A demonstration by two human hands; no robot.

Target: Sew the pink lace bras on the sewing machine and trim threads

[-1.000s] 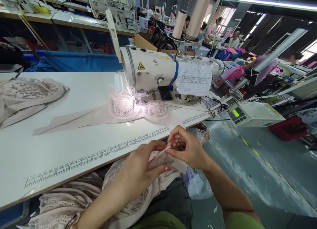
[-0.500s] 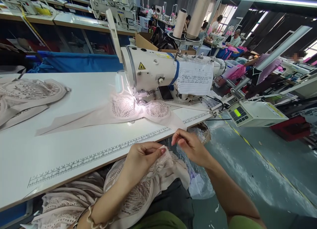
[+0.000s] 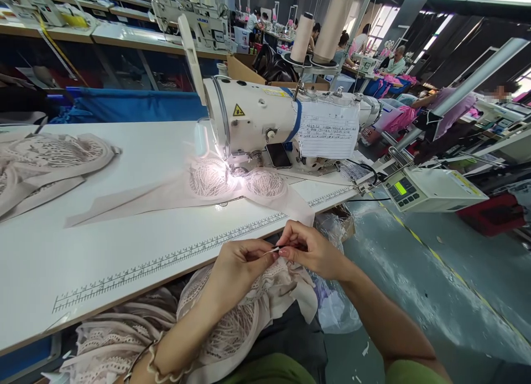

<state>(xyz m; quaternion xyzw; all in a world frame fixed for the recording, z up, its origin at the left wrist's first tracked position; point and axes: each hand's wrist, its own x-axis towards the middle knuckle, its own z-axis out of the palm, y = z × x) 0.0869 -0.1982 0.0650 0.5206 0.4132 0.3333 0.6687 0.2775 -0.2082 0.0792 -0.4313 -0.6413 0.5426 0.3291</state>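
Just below the front edge of the white table (image 3: 124, 245), my left hand (image 3: 238, 265) and my right hand (image 3: 311, 251) meet over my lap. Both pinch a small pale strip at the edge of a beige lace garment (image 3: 244, 317) that lies bunched on my knees. A second lace garment (image 3: 232, 185) lies spread on the table under the lit needle of the white sewing machine (image 3: 265, 118).
More beige lace pieces (image 3: 41, 162) are piled at the table's left end and below its edge (image 3: 108, 340). A control box (image 3: 427, 187) sticks out at the right. A clear plastic bag (image 3: 336, 306) hangs by my right knee. Other people work at machines far behind.
One second ago both hands held the garment's edge together. Half a second ago the right hand had pulled away. Now its fingers are back at the left hand's, pinching the small strip.
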